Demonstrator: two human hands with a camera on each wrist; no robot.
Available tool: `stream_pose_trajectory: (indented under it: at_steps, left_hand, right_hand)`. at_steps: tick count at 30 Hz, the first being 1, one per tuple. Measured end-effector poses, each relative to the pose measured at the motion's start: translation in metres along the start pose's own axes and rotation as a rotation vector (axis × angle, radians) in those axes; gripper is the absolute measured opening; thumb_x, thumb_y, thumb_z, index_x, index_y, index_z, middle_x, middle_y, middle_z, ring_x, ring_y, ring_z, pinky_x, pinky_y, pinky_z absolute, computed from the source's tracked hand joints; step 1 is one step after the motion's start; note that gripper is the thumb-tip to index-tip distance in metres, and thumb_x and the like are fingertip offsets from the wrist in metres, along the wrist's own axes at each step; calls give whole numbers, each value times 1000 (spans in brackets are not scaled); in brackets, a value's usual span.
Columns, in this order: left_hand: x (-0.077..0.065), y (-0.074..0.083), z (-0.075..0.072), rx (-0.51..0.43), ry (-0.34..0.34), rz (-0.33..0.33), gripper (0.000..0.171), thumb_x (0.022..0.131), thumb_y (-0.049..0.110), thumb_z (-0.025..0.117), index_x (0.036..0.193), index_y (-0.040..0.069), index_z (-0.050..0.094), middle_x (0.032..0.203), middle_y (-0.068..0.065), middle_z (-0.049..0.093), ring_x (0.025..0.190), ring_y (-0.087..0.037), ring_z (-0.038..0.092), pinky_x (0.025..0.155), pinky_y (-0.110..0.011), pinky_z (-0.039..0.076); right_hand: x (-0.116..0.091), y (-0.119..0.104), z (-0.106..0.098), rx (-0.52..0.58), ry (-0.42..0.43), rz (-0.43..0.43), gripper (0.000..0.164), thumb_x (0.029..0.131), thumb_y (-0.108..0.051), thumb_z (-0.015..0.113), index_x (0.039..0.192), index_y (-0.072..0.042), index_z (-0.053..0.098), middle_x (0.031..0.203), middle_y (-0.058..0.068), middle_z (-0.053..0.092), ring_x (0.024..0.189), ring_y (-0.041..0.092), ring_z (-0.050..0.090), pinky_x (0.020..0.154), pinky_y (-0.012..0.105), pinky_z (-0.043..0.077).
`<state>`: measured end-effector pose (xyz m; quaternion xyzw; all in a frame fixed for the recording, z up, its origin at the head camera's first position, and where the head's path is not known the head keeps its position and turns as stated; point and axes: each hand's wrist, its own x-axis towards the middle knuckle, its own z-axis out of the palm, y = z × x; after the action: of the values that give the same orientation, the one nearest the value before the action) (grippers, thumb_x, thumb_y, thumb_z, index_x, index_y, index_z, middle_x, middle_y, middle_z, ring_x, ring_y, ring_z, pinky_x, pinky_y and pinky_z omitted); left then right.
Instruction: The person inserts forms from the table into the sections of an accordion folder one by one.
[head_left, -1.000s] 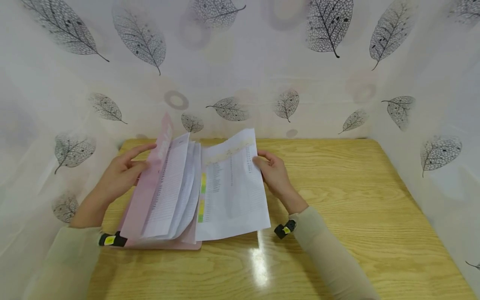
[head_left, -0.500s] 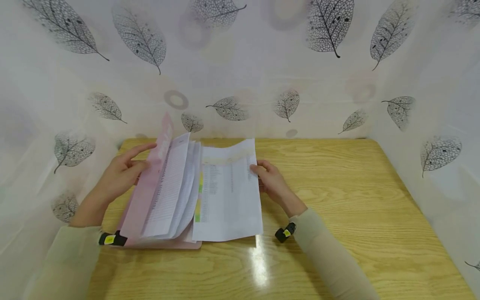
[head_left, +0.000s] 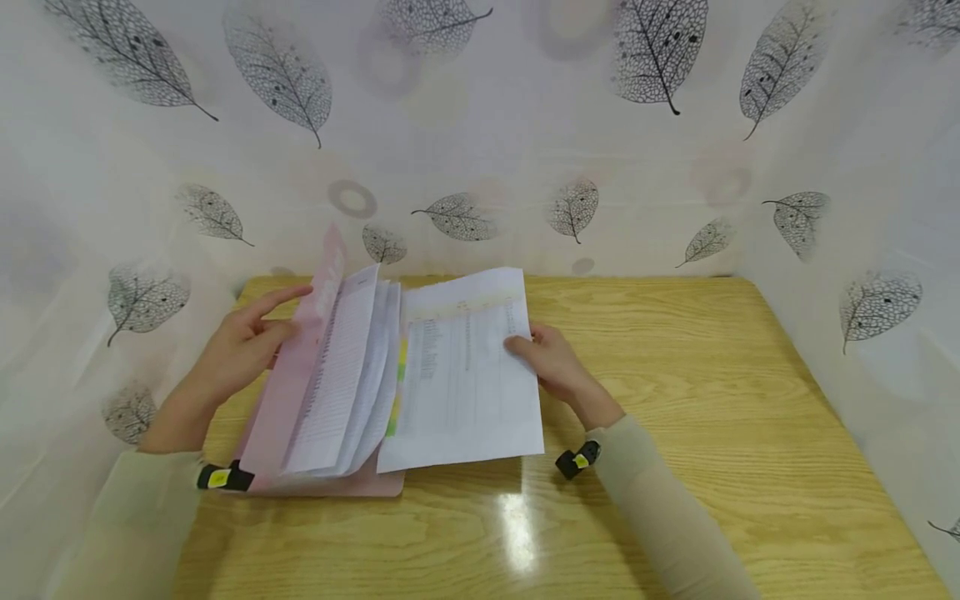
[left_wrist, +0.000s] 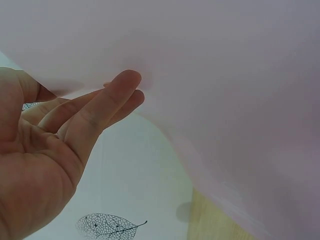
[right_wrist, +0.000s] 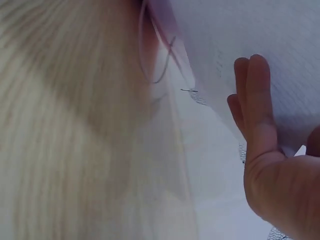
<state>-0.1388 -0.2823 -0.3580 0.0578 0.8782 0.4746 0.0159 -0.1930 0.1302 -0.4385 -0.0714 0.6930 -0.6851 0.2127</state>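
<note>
A pink folder [head_left: 281,408] stands part-way open at the left of the table, its cover tilted up. My left hand [head_left: 232,354] pinches the outer edge of that cover between thumb and fingers; the left wrist view shows the fingers [left_wrist: 115,95] against its outer face. Inside are several white printed pages [head_left: 337,383], fanned upright. To their right, a white sheet [head_left: 465,392] with a printed table and yellow and green marks is held by my right hand [head_left: 558,362], thumb in front. Behind the sheet, the right wrist view shows fingers [right_wrist: 257,95] extended along its back.
The wooden table [head_left: 675,500] extends to the right and front of the folder. A pale curtain [head_left: 480,125] with leaf prints surrounds it at the back and both sides. Each wrist carries a small black camera strap [head_left: 577,460].
My right hand first came down and slightly left with the sheet, then shifted back right, the sheet tilting upward again and lying flatter. My left hand and the folder cover stay in place.
</note>
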Motion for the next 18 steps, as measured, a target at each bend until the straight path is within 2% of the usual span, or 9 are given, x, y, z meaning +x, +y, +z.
stream_pose_trajectory:
  at_steps: [4,8,13,18]
  left_hand:
    - [1,-1,0,-5,5,8,51,108,15,53,159,19,48,56,13,37,50,-6,46,54,-25,46]
    - [2,-1,1,-4,4,9,51,108,15,53,159,19,49,56,12,41,51,-6,48,54,-25,46]
    - [2,-1,0,3,-7,-7,52,109,17,53,160,21,47,59,11,45,55,-7,53,57,-24,50]
    - [1,0,0,2,-9,-6,52,109,17,53,160,21,47,58,12,36,53,-8,48,57,-24,49]
  right_hand:
    - [0,-4,-4,-22,-11,-42,41,105,-5,50,142,12,56,130,34,67,92,19,77,74,36,64]
    - [-1,-8,-7,-117,1,-58,40,105,-6,52,140,11,59,125,33,69,89,21,78,72,35,64]
    - [-2,-9,-7,-232,-24,-113,37,105,-8,53,138,8,63,121,29,73,86,23,78,71,35,63]
    - [2,-7,0,-278,-46,-164,35,105,-9,54,132,10,65,116,29,74,81,21,78,67,34,62]
